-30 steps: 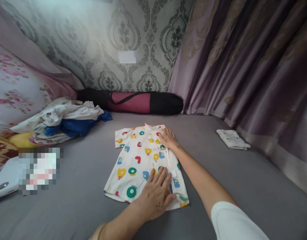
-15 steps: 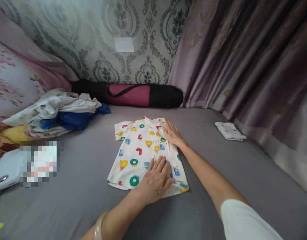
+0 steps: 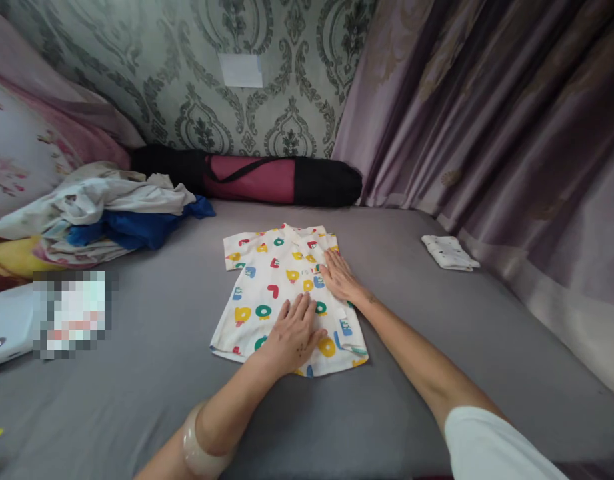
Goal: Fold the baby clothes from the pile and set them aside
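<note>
A small white short-sleeved shirt (image 3: 257, 303) with a colourful letter print lies spread on the grey sheet, its collar pointing away from me. My left hand (image 3: 294, 333), fingers stretched out, lies flat on the middle of its lower front and covers part of the print. On the shirt's right side, just below the sleeve, my right hand (image 3: 341, 277) rests with the palm down and fingers extended. The right side of the shirt looks partly folded over. Neither hand grips the cloth.
A folded white cloth (image 3: 450, 253) lies to the right near the purple curtain (image 3: 411, 107). A black and maroon roll bag (image 3: 257, 180) lies along the wall. At left are heaped clothes (image 3: 121, 207), a pale blue object (image 3: 11, 320) and a blurred-out item (image 3: 79, 310).
My left hand has slid up and left across the shirt's front. My right hand has moved slightly down the right side. The camera view has shifted a little.
</note>
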Action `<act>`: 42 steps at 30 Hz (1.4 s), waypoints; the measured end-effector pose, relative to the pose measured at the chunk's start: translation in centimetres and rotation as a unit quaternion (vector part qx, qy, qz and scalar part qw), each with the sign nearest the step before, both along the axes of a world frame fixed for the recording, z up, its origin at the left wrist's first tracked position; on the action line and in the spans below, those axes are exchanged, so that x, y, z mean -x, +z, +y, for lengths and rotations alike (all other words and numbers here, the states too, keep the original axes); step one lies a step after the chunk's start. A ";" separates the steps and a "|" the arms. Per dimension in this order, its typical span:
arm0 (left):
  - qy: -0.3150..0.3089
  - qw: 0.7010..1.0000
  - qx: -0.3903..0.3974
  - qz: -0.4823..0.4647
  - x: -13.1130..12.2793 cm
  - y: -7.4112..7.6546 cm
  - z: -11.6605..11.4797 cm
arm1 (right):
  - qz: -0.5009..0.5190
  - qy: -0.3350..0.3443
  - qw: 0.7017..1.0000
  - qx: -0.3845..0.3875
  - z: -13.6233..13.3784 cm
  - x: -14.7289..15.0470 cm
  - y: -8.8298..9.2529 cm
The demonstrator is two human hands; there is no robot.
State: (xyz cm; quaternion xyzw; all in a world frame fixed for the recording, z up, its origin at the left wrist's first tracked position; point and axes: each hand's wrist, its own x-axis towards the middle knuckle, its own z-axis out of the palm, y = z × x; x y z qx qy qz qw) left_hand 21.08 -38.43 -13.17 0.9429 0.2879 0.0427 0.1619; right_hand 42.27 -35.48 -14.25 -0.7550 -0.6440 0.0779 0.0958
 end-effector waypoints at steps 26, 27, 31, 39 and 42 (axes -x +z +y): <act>0.157 0.979 -0.046 -0.122 5.3 0.4 6.3 | -0.019 0.125 0.992 -0.004 -12.7 4.7 0.4; 0.164 0.978 -0.043 -0.121 5.5 0.5 6.5 | -0.022 0.125 0.992 0.000 -12.6 4.7 0.3; 0.232 0.966 -0.030 -0.110 6.5 0.9 7.6 | -0.046 0.128 0.990 0.022 -12.2 4.9 1.1; 0.412 0.909 0.052 -0.032 9.3 2.9 8.6 | -0.044 0.138 0.978 0.148 -6.5 4.4 7.6; 0.426 0.901 0.085 -0.007 9.9 3.8 8.7 | 0.002 0.123 0.985 0.121 -2.3 4.8 9.1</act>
